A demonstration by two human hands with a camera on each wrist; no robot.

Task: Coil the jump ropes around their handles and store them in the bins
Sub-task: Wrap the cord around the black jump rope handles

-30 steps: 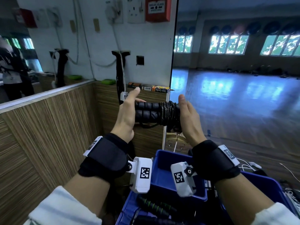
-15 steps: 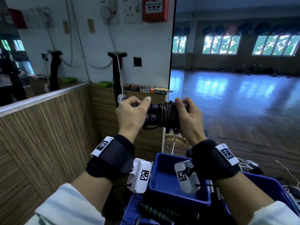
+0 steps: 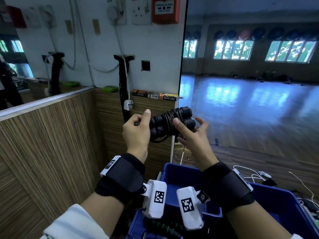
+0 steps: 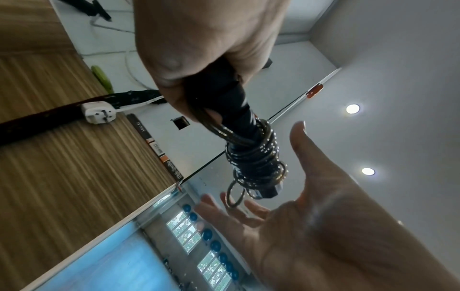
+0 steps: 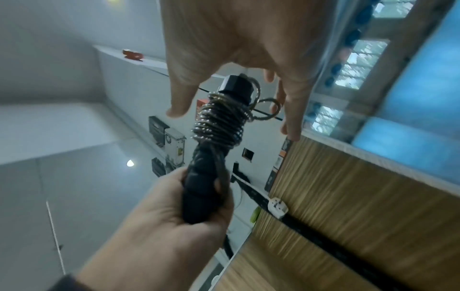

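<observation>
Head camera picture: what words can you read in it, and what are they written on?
"BREAK GLASS": red alarm box on the wall.
"High Quality", seen upside down: orange and black box on the wooden ledge.
Dark box beside it: print too blurred to read.
Wrist tags: black-and-white square codes, no words.

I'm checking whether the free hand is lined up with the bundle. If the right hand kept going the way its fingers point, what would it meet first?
Most likely the coiled rope on the black handles that the left hand grips; the right hand is open and very close to it.
</observation>
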